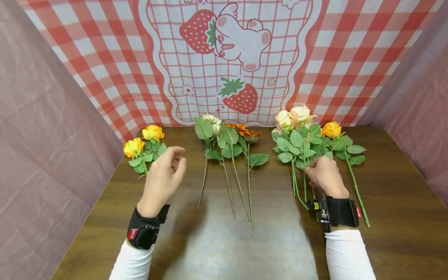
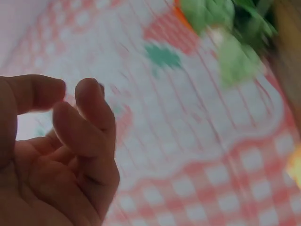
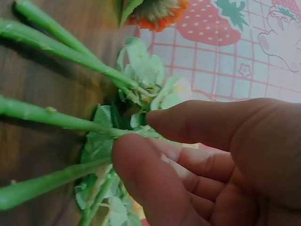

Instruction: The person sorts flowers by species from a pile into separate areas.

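Observation:
My right hand (image 1: 325, 175) is at the stems of the flowers on the right, thumb and forefinger apart. In the right wrist view a green stem (image 3: 56, 117) runs in toward the gap between the fingertips, and another stem (image 3: 51, 183) passes by the thumb. Pale peach roses (image 1: 299, 114) top this group, with a yellow-orange rose (image 1: 331, 129) at its right. My left hand (image 1: 162, 177) is raised over the table, fingers loosely bent, holding nothing. It overlaps the stems of two yellow roses (image 1: 153, 132) in the head view.
Between the hands lie several stems with a cream flower (image 1: 212, 121) and orange flowers (image 1: 239, 129), heads toward the back. The brown wooden table (image 1: 238, 252) meets a red-checked cloth (image 1: 119, 50) behind it. Pinkish drapes (image 1: 45, 128) hang at both sides.

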Demonstrator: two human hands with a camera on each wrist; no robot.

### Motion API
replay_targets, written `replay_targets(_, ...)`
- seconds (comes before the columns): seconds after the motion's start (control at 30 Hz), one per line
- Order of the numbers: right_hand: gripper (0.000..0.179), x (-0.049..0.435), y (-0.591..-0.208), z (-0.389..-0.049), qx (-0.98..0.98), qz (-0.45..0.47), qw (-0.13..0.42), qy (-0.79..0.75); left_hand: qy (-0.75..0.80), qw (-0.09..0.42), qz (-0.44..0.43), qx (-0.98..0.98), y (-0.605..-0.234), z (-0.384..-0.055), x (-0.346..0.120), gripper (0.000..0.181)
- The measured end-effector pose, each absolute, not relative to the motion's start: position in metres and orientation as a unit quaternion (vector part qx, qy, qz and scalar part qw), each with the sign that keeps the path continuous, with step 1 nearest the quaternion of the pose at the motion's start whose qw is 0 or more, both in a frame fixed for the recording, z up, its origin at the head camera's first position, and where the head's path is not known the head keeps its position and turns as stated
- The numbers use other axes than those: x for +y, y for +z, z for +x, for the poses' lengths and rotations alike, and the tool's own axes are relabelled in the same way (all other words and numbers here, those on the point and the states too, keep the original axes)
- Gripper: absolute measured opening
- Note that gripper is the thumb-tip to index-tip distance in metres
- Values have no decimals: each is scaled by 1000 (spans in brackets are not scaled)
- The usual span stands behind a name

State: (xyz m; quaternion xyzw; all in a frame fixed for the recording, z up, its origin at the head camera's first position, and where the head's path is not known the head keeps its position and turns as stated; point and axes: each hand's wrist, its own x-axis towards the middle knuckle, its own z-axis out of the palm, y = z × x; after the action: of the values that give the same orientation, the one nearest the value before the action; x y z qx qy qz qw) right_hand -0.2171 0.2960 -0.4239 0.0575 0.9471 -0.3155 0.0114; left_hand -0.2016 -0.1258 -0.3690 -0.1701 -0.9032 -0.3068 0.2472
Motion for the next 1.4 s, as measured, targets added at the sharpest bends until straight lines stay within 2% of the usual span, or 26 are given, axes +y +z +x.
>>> replay_targets(0.07, 24, 296, -422, -216, 951, 57, -6, -303, -289, 229, -114, -922, -373, -211, -142, 23)
replay_targets(0.17, 27, 294, -419, -215, 955, 58, -21, -289, -249, 173, -27, -953, -383, -224, -165, 24)
replay_targets(0.3, 28, 290, -414, -213, 955, 57, -37, -288, -195, 66, 57, -977, -403, -239, -192, 23)
replay_targets(0.43, 27, 285, -406, -212, 954, 47, -69, -287, -161, -44, 81, -983, -423, -248, -210, 33)
replay_targets(0.53, 24, 282, -403, -211, 954, 39, -92, -282, -159, -85, 80, -980, -434, -253, -216, 33)
replay_targets(0.87, 26, 273, -397, -209, 956, 34, -90, -277, -152, -75, 76, -983, -445, -258, -205, 28)
replay_targets(1.07, 24, 270, -397, -208, 955, 26, -96, -278, -193, -9, 39, -980, -445, -259, -200, 16)
replay_targets(1.23, 22, 267, -397, -209, 955, 17, -122, -270, -221, 58, -1, -973, -438, -258, -195, 31)
replay_targets(1.4, 20, 265, -397, -210, 953, 13, -129, -273, -217, 102, -34, -970, -429, -255, -189, 43)
